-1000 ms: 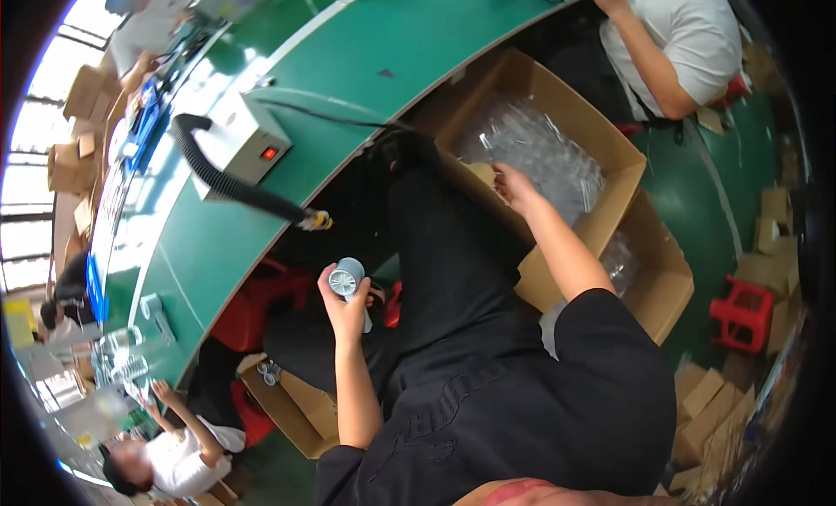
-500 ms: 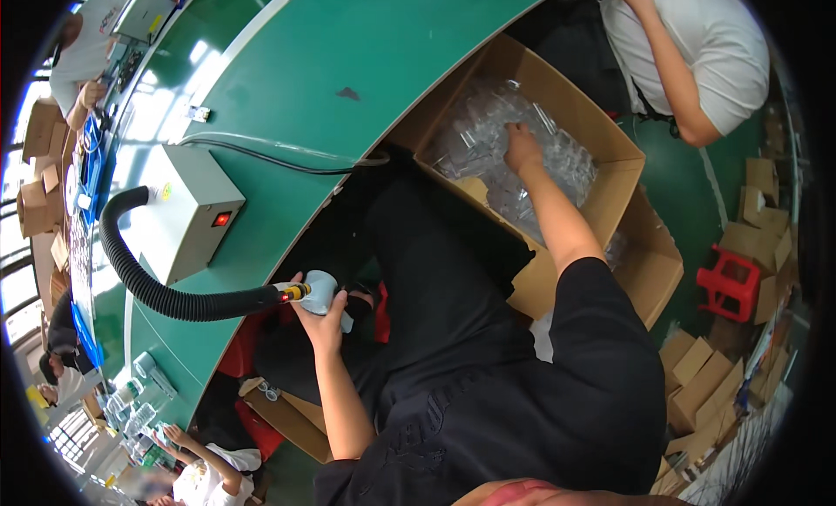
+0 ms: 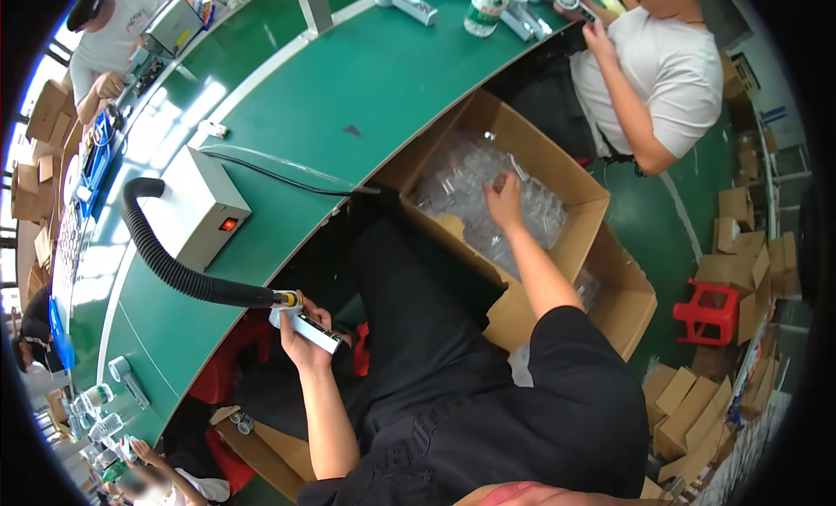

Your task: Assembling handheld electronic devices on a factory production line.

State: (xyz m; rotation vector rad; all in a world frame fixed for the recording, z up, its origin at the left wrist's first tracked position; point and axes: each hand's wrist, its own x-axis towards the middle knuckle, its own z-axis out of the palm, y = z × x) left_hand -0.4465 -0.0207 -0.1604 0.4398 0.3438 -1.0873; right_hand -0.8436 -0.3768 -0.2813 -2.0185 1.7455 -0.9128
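Observation:
My left hand (image 3: 302,345) grips a pale blue handheld device (image 3: 311,330) with a round head and a straight handle whose dark inside shows. The yellow-banded nozzle (image 3: 284,299) of a black ribbed hose (image 3: 187,278) meets its head end; whether they are joined I cannot tell. My right hand (image 3: 503,201) is over a cardboard box (image 3: 557,260), down among loose clear plastic pieces (image 3: 540,212). Its fingers are bent together, and anything between them is too small to make out.
On the curved green table (image 3: 287,140) stands a grey box-shaped machine (image 3: 196,212) with a lit red switch, feeding the hose. A plastic cup (image 3: 486,10) and more devices lie at its far end. A co-worker (image 3: 653,79) sits beyond the cardboard box. A red stool (image 3: 707,312) stands at right.
My left hand has turned the device, so its handle now points toward the lower right. My right hand stays in the box, its fingers more curled. The view has shifted, and the co-worker shows more fully.

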